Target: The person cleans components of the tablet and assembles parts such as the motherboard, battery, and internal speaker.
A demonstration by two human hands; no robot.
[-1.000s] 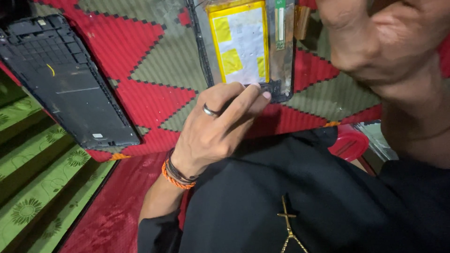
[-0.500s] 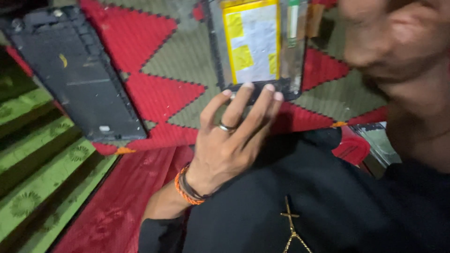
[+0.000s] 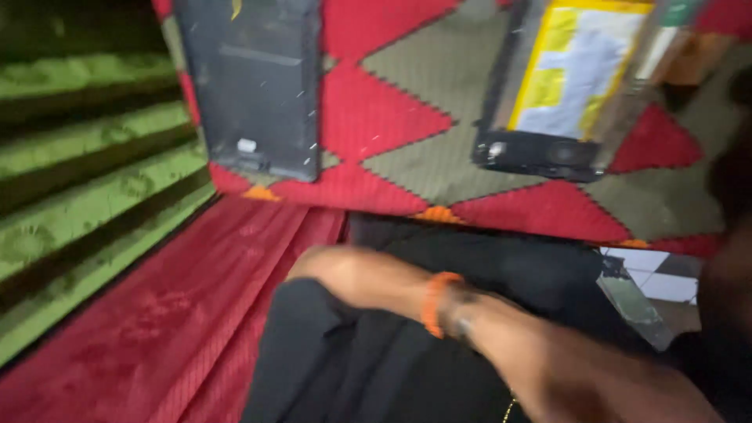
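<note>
Red and olive patterned cloth [image 3: 392, 117] carries the opened phone [image 3: 564, 86] with its yellow battery, and a dark back cover [image 3: 251, 86] lies well apart to its left. Half a second ago the left hand touched the phone's lower edge; now it has dropped toward the lap, blurred. Only the forearm with the orange wristband [image 3: 433, 304] shows; its fingers cannot be told.

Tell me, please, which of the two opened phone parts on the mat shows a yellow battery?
The one on the right, the phone body, shows the yellow battery. The dark back cover on the left is only an empty grey shell.
</note>
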